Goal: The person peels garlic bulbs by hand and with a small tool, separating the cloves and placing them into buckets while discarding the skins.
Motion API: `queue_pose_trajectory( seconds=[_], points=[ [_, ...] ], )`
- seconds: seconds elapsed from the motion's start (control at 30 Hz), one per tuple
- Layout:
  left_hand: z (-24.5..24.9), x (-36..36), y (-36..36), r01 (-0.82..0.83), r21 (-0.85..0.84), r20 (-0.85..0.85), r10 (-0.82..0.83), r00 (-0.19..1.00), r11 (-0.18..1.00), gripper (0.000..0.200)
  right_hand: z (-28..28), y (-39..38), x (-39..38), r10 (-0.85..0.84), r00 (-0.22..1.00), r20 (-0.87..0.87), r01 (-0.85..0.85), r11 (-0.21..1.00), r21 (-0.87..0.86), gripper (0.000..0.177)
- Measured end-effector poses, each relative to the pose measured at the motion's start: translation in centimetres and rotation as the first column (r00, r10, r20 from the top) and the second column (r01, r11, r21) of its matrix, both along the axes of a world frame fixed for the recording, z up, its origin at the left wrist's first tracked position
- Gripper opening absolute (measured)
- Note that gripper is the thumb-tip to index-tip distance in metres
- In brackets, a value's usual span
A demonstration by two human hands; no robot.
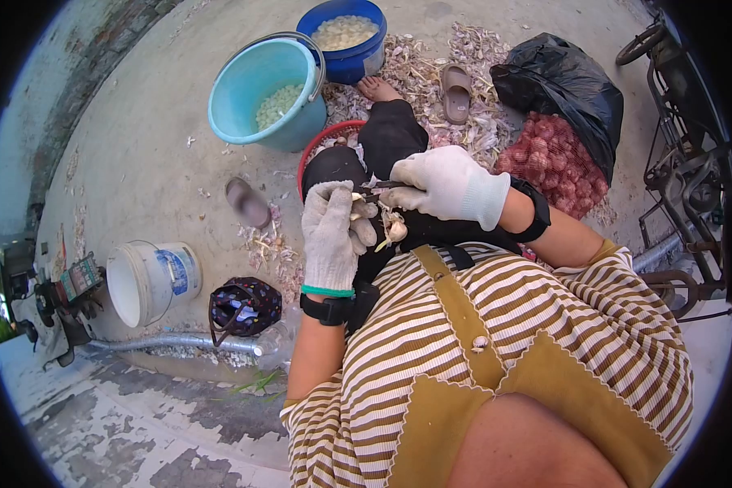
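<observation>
My left hand [331, 232], in a pale knit glove with a green cuff edge, pinches a garlic clove [357, 197] between thumb and fingers. My right hand [450, 185], in a white glove, grips a small dark-handled knife [388, 185], its tip end pointing at the clove. Just below the knife, close to the left fingers, is a partly broken garlic bulb [395, 228] with loose skin. Under both hands are my dark-trousered legs, and a red basket [307, 154] with garlic in it shows partly behind the knee.
A light-blue bucket [220, 106] and a dark-blue bucket [307, 23] hold peeled cloves. Garlic skins [472, 49] litter the floor around a sandal [455, 93]. At right are a red net sack of garlic [545, 163], a black bag [565, 77] and a cart [691, 163]. A white bucket [130, 285] lies left.
</observation>
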State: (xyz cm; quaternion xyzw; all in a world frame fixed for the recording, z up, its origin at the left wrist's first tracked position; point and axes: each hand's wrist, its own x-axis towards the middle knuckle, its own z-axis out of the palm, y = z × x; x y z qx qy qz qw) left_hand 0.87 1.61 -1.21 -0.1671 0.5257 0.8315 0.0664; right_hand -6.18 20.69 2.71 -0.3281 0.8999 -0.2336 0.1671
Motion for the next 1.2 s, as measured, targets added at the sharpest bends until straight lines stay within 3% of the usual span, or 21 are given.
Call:
queue_pose_trajectory(
  seconds=[0.1,0.2,0.4,0.63,0.87,1.13,1.2],
  points=[
    [0.1,0.0,0.2,-0.02,-0.035,-0.002,0.02,1.0,0.999,0.015,-0.3,0.0,0.1,0.033,0.99,-0.136,-0.03,0.999,0.027,0.036],
    [0.3,-0.1,0.1,-0.015,-0.087,0.027,0.018,0.999,0.996,0.015,0.6,-0.3,0.1,0.083,0.989,-0.12,-0.064,0.987,0.149,0.035],
    [1.1,-0.1,0.4,0.038,-0.164,0.11,-0.02,0.994,0.986,0.015,0.4,-0.1,-0.4,0.228,0.945,-0.234,-0.182,0.962,0.202,0.034],
    [1.6,-0.1,0.5,0.069,-0.227,0.159,-0.033,0.987,0.972,0.017,0.7,-0.2,-0.4,0.253,0.944,-0.212,-0.201,0.95,0.237,0.032],
    [1.7,-0.1,0.0,0.054,-0.161,0.192,-0.022,0.981,0.986,0.018,0.6,-0.2,-0.6,0.244,0.949,-0.198,-0.197,0.953,0.228,0.03],
    [1.8,0.1,0.2,0.125,-0.279,0.177,-0.077,0.981,0.952,0.018,0.4,-0.2,-1.2,0.298,0.937,-0.183,-0.245,0.932,0.267,0.025],
    [2.3,0.2,-0.1,0.172,-0.325,0.176,-0.119,0.977,0.93,0.018,0.0,0.0,-1.3,0.279,0.952,-0.127,-0.256,0.951,0.172,0.026]
  ],
)
